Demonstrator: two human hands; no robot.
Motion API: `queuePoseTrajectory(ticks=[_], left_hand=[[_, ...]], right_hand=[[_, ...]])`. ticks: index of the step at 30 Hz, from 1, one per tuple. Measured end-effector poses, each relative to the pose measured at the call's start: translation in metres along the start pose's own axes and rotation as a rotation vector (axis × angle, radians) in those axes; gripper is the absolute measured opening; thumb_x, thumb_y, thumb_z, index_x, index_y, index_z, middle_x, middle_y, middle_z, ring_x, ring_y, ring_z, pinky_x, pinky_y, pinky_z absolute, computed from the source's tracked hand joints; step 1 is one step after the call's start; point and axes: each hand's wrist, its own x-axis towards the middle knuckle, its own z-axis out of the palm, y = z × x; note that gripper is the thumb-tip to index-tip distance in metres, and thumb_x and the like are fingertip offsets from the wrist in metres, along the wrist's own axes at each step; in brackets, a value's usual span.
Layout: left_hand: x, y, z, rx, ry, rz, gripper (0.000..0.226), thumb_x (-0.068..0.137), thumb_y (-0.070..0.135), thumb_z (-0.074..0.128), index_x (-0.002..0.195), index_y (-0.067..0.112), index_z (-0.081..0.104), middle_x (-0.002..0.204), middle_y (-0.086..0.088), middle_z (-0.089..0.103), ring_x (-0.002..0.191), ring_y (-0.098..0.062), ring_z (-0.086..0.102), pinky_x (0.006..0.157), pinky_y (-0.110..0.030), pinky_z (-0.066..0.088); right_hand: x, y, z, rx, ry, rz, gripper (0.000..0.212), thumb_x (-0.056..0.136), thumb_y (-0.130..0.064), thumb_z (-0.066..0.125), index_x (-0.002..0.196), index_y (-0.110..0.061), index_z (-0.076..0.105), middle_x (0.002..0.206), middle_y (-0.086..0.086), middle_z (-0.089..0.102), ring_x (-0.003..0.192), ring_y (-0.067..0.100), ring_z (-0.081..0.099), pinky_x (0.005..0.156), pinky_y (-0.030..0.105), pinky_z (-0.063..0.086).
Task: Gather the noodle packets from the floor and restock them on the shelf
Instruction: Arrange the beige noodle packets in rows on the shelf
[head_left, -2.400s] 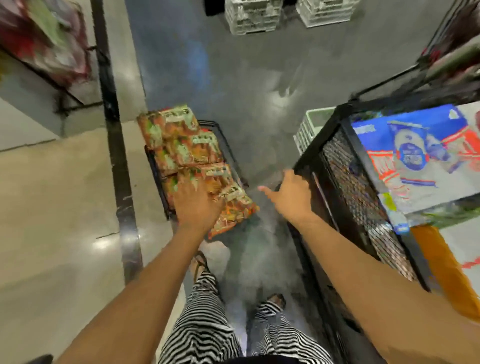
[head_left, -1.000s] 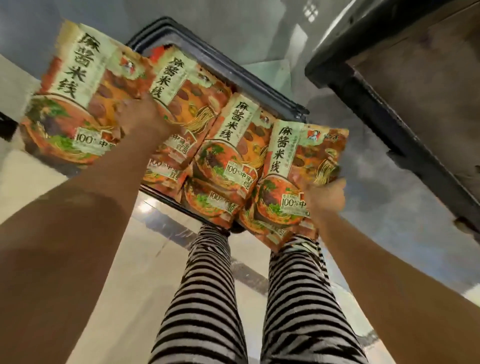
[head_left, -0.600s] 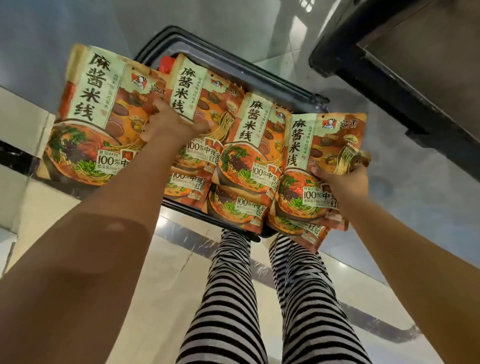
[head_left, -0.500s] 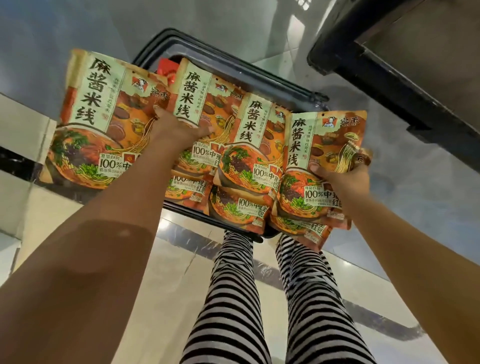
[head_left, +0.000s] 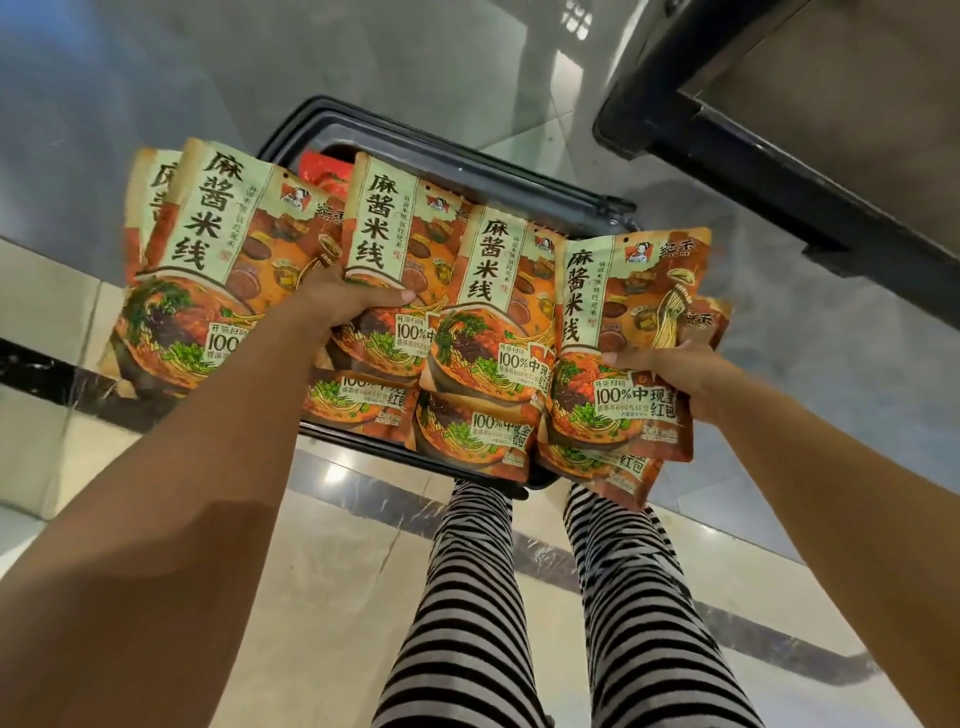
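Floor (head_left: 156, 78): glossy grey with reflected light from 10 to 3 o'clock; beige tiles (head_left: 337, 597) from 6 to 9 o'clock, crossed by a dark strip (head_left: 52, 374).
Shelf unit (head_left: 779, 171): black frame at 2 o'clock, apart from the packets.
Basket (head_left: 467, 156): black, at 12 o'clock, largely covered in view by the packets; red item (head_left: 322, 166) inside, mostly hidden.
Noodle packets (head_left: 488, 291): orange and green, fanned in an overlapping row across centre view, held between both hands; layered more than one deep, count not determinable.
Left hand (head_left: 343, 306): gripped the 9 o'clock end of the fan; thumb pressed flat across a packet's front, fingers hidden behind.
Right hand (head_left: 670, 374): gripped the 3 o'clock end; thumb pinched down on the front of the end packet, fingers tucked behind, out of sight.
Legs (head_left: 467, 597): striped trousers at 6 o'clock over the beige tiles; feet hidden behind the packets.
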Motion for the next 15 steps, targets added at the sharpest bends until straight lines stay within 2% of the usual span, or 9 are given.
queuePoseTrajectory(ticks=[4,7,9,12,13,15], left_hand=[[-0.007,0.005,0.006,0.001,0.059,0.061,0.047,0.066,0.022,0.091,0.104,0.012,0.065,0.107,-0.006,0.07,0.098,-0.026,0.067,0.092,-0.041,0.055],[-0.023,0.012,0.005,0.088,0.172,0.114,0.045,0.066,0.022,0.091,0.101,0.013,0.064,0.108,-0.007,0.072,0.091,-0.028,0.068,0.084,-0.042,0.058],[-0.04,0.017,-0.001,0.195,0.273,0.149,0.053,0.066,0.032,0.09,0.108,0.014,0.063,0.11,-0.007,0.07,0.1,-0.03,0.065,0.087,-0.037,0.053],[-0.081,0.023,-0.013,0.242,0.384,0.244,0.061,0.067,0.039,0.089,0.116,0.017,0.059,0.116,-0.007,0.067,0.112,-0.034,0.061,0.098,-0.04,0.047],[-0.093,0.023,-0.017,0.165,0.355,0.273,0.059,0.065,0.038,0.09,0.112,0.021,0.059,0.113,-0.003,0.068,0.108,-0.033,0.064,0.097,-0.044,0.05],[-0.122,0.026,-0.021,0.012,0.283,0.305,0.057,0.057,0.039,0.093,0.101,0.025,0.061,0.102,0.004,0.072,0.094,-0.031,0.071,0.087,-0.049,0.057]], right_hand=[[-0.003,-0.008,0.008,-0.023,0.066,-0.012,0.069,0.054,-0.014,0.094,0.114,-0.01,0.061,0.104,0.013,0.072,0.088,0.031,0.071,0.087,0.048,0.056],[-0.014,-0.018,0.011,-0.056,0.103,-0.04,0.068,0.054,-0.015,0.094,0.113,-0.008,0.061,0.108,0.013,0.07,0.098,0.034,0.068,0.093,0.05,0.053],[-0.028,-0.025,0.009,-0.072,0.105,-0.058,0.066,0.057,-0.013,0.093,0.113,-0.006,0.06,0.111,0.012,0.068,0.103,0.034,0.065,0.096,0.048,0.051],[-0.057,-0.032,0.0,-0.035,0.087,-0.104,0.052,0.06,-0.01,0.091,0.101,-0.01,0.058,0.106,0.01,0.066,0.099,0.03,0.064,0.086,0.041,0.049],[-0.068,-0.032,-0.005,-0.011,0.077,-0.12,0.052,0.06,-0.009,0.091,0.101,-0.011,0.058,0.103,0.008,0.066,0.095,0.029,0.064,0.082,0.039,0.048],[-0.094,-0.027,-0.017,0.048,0.051,-0.167,0.047,0.063,-0.007,0.089,0.1,-0.012,0.06,0.095,0.006,0.068,0.082,0.024,0.065,0.073,0.033,0.049]])
